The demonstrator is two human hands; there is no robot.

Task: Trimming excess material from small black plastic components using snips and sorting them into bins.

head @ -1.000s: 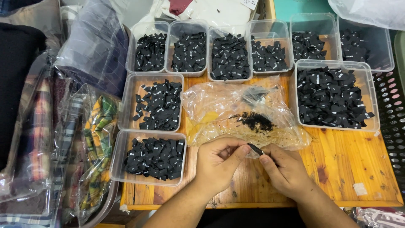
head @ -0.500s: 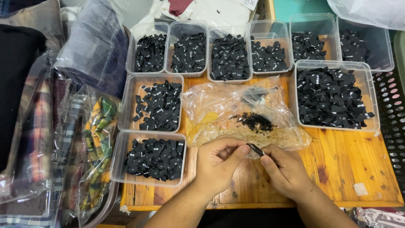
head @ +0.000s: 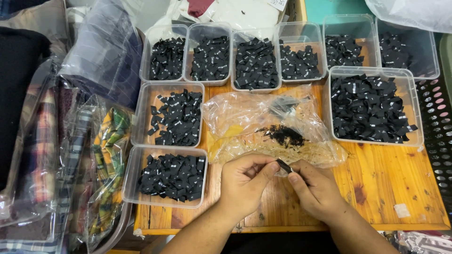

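Observation:
Both of my hands meet over the near edge of a wooden table [head: 395, 188]. My left hand [head: 245, 181] and my right hand [head: 318, 190] pinch one small black fabric label [head: 284, 165] between thumbs and fingertips. Just beyond them lies a crumpled clear plastic bag [head: 249, 117] with a small heap of black scraps [head: 282, 135] inside. Closest to my left hand is a clear tub of black labels [head: 172, 176].
Several more clear tubs of black labels line the back of the table; a larger one [head: 369, 106] stands at the right and another [head: 172, 115] at the left. Bagged folded clothes [head: 70, 150] pile up on the left. A black perforated basket [head: 435, 117] sits at the right edge.

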